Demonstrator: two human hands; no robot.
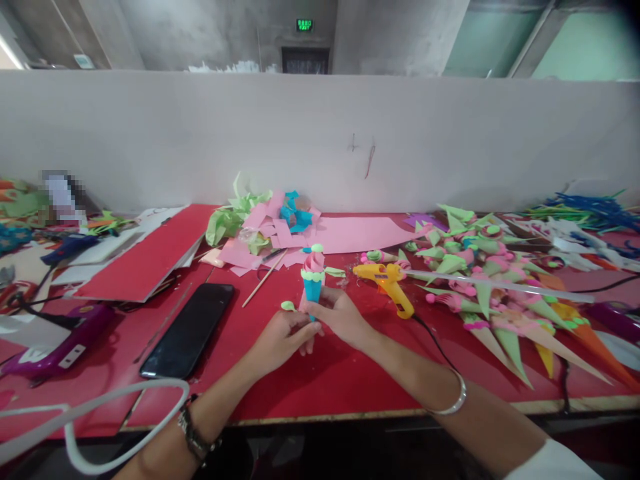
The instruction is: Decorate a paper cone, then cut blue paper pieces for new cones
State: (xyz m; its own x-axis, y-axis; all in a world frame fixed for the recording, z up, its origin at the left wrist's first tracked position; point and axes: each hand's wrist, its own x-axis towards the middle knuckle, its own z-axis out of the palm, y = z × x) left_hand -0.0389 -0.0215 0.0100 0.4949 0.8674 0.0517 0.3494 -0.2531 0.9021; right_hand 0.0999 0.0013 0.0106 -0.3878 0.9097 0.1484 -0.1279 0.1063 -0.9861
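Note:
A small paper ice cream cone (313, 288) stands upright between my hands, with a blue cone, a pale green frilled rim, a pink swirl and a green ball on top. My right hand (345, 319) is closed on its side, thumb across the blue paper. Fingers of my left hand (285, 339) close around its lower end. Beside my left index finger a small light green oval piece (288, 306) sticks out; whether that hand grips it I cannot tell. Right of the cone lies a yellow glue gun (395, 285) with a long clear glue stick.
A black phone (189, 330) and a wooden stick (264, 279) lie to the left. Red card (150, 257) and pink paper scraps (350, 233) are behind. Many finished paper cones (480, 287) pile up at right. A purple power strip (65, 340) and white cable (125, 393) occupy the left.

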